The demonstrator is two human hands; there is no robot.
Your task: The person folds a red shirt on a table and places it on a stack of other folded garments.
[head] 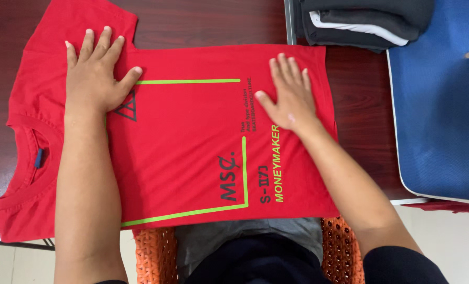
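Orange woven chair [155, 255] edges show nearest, at the table's near side. Beyond them a red T-shirt [192, 137] lies spread flat on the dark wooden table [360, 105], collar to the left. Both hands press on it, palms down, fingers spread — gripping nothing: the left hand [93, 73] near the sleeve, the right hand [289, 94] near the hem. Farther off sit folded dark clothes [360, 23] and, to their right, a blue padded surface [439, 105].

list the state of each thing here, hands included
red t-shirt: spread flat, print up, on the dark wooden table
left hand: open, palm down on the shirt
right hand: open, palm down on the shirt
dark clothes: folded, stacked
blue pad: lying flat
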